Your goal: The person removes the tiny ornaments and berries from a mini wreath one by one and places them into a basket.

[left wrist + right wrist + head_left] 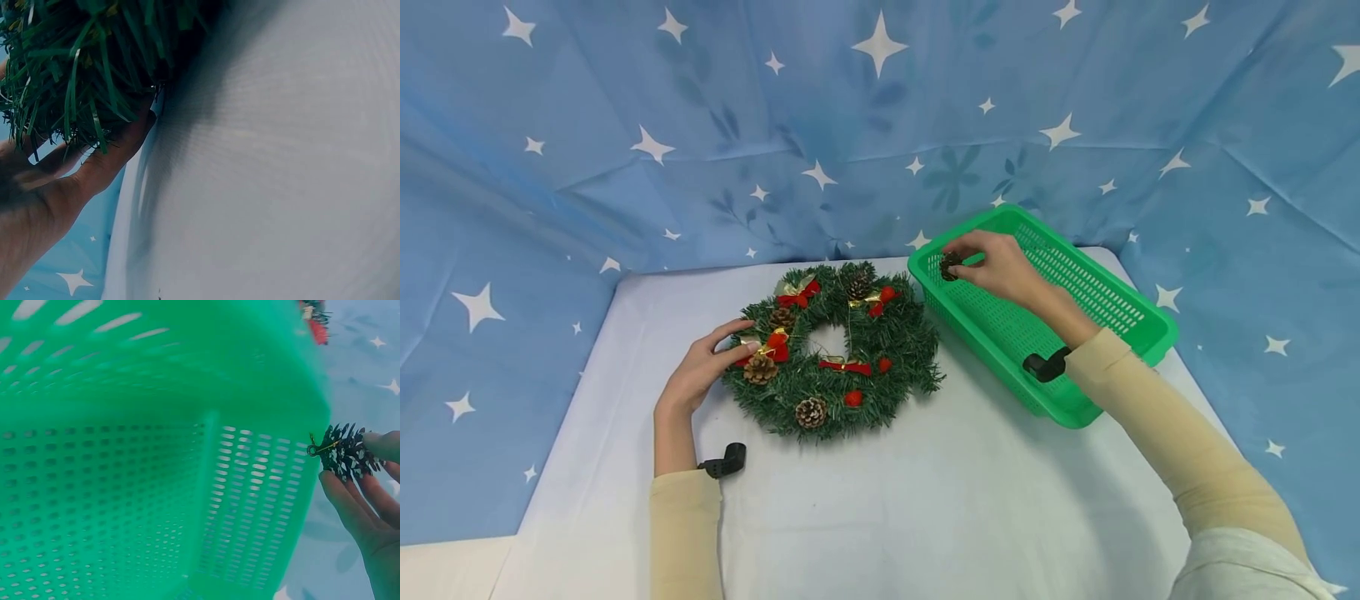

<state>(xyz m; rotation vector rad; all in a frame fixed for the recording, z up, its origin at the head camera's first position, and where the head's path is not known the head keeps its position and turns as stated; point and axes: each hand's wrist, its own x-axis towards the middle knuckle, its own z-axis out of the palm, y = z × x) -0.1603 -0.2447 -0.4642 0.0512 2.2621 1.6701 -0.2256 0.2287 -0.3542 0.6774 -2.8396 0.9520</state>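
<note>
Blue star-printed curtains (pixel 820 108) wrap the far side and flanks of a white-covered table (pixel 887 517), with the wreath (pixel 906 333) lying flat near its far edge and a green slotted basket (pixel 1101 292) just beside it at the wreath's 3 o'clock. Your right hand (pixel 996 265) has a dark pine cone (pixel 951 267) pinched in its fingertips, closed down to the cone's width, over the basket's 10 o'clock end. Your left hand (pixel 700 367) lies on the wreath's 9 o'clock side, fingers gently bent; with the greenery over the fingertips, you can't tell whether they grip it or merely rest.

Watch the wire loop (pixel 312 450) on the cone: it sits close to the basket's rim, and a low or sideways pull could hook it in a slot and twist the cone loose. Those ragged scales give your pads only small patches to hold, so a jolt could spill it. Your forearm crosses the basket, and the black wrist camera (pixel 1047 365) beneath it could knock the 4 o'clock half if you dip your arm. On the left, pressing harder could crush or dislodge the red bow (pixel 777 347) by your thumb, while too light a touch may let the wreath skid if something pushes it from 3 o'clock.
</note>
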